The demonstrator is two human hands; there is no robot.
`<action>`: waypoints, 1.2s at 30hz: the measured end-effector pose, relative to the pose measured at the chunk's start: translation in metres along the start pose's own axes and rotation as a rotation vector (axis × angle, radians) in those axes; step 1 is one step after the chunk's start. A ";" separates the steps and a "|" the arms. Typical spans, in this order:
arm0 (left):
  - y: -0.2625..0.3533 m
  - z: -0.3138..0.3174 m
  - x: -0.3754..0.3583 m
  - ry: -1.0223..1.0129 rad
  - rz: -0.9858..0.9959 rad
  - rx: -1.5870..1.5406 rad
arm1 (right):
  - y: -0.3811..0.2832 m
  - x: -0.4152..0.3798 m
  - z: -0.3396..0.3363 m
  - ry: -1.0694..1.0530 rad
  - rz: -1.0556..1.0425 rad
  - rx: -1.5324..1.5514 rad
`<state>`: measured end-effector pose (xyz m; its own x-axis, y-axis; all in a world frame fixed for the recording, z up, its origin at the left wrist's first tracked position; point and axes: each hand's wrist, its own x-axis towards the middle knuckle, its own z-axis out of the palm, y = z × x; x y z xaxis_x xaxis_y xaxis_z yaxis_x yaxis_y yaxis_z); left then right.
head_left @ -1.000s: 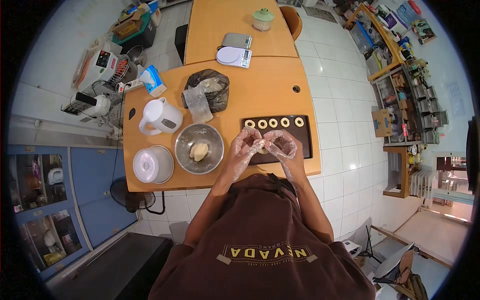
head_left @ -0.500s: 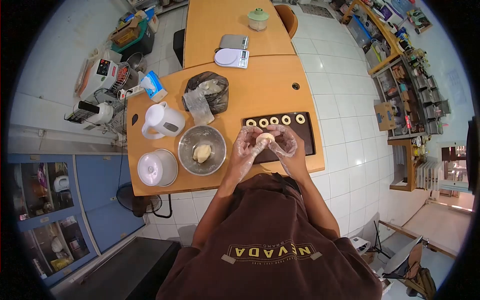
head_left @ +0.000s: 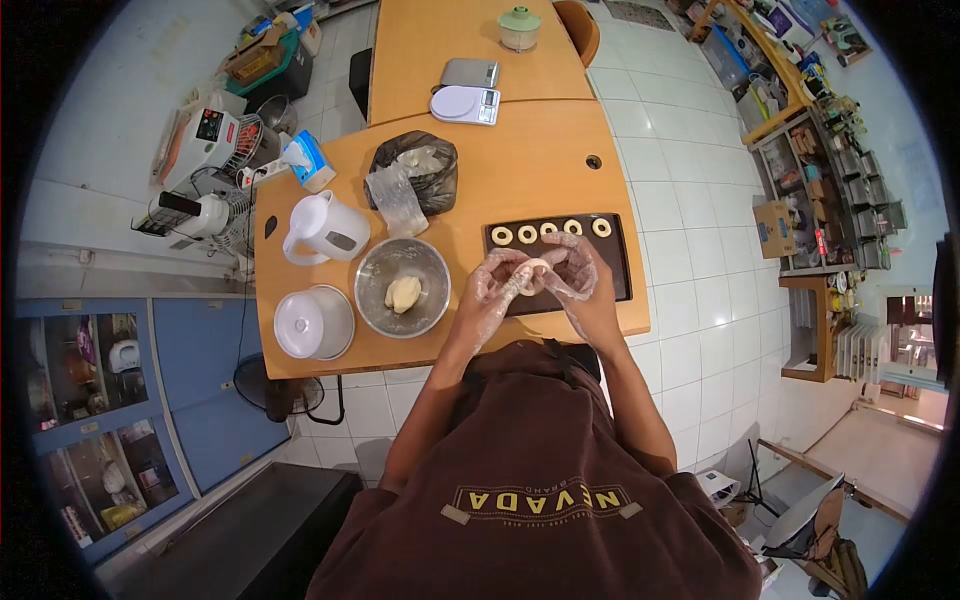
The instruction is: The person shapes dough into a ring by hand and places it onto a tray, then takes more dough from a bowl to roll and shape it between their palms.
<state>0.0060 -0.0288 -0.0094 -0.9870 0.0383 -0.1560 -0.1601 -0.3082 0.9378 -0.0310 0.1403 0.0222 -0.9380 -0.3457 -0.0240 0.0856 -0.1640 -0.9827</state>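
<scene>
Between my floury hands is a small pale piece of dough (head_left: 533, 278), partly covered by the fingers. My left hand (head_left: 494, 292) pinches it from the left, thumb in front. From the other side my right hand (head_left: 579, 278) grips the same piece, with thumb and fingers meeting at it. Both hands are above the near part of a dark baking tray (head_left: 618, 284). Along the tray's far side lies a row of several dough rings (head_left: 528, 235). A larger lump of dough (head_left: 403, 293) rests in a steel mixing bowl (head_left: 436, 310) to the left.
Left of the bowl stand a white lidded container (head_left: 313, 322) and a white electric kettle (head_left: 328, 228). Farther back are a black plastic bag (head_left: 437, 197), a tissue box (head_left: 310, 163), kitchen scales (head_left: 464, 105) and a green-lidded jar (head_left: 519, 30).
My fingers have closed further over the dough piece, which shows less now. The right hand's fingers have risen and curled. The dough remains held between both hands above the tray.
</scene>
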 end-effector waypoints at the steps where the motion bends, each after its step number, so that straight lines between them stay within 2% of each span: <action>1: -0.001 -0.001 -0.001 0.004 -0.008 0.022 | -0.003 0.000 0.000 -0.010 0.019 0.036; 3: -0.002 -0.002 -0.002 0.011 -0.022 0.066 | 0.004 -0.001 -0.001 0.001 0.012 0.017; 6: -0.003 0.002 0.001 0.114 0.074 0.057 | 0.017 -0.004 0.001 0.015 -0.025 -0.016; 9: -0.001 0.010 0.003 0.138 0.063 -0.248 | 0.020 -0.008 0.005 0.042 -0.010 0.027; 12: -0.002 0.010 0.002 0.120 -0.027 -0.400 | 0.018 -0.009 0.001 0.058 0.030 0.055; 18: -0.013 0.005 0.008 0.061 -0.049 -0.025 | 0.005 -0.007 -0.013 -0.024 -0.098 -0.297; 22: -0.013 0.004 0.007 0.057 -0.042 -0.096 | 0.005 -0.006 -0.018 -0.046 -0.097 -0.384; 24: -0.018 0.004 0.007 0.106 -0.067 -0.201 | 0.016 -0.005 -0.016 -0.002 -0.101 -0.327; 27: -0.009 0.006 0.005 0.075 -0.021 -0.334 | 0.023 -0.007 -0.011 0.065 -0.096 -0.177; 30: 0.004 0.011 0.006 0.049 0.079 -0.014 | 0.020 -0.008 0.000 0.128 -0.071 -0.077; 33: -0.001 0.010 0.006 0.082 0.185 0.071 | 0.019 -0.011 0.007 0.184 -0.044 -0.009; 36: 0.002 0.002 0.006 0.071 0.150 0.183 | 0.022 -0.013 0.007 0.211 -0.009 0.009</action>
<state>-0.0004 -0.0272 -0.0078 -0.9976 -0.0640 -0.0266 -0.0183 -0.1276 0.9917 -0.0147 0.1350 0.0024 -0.9882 -0.1433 -0.0539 0.0788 -0.1744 -0.9815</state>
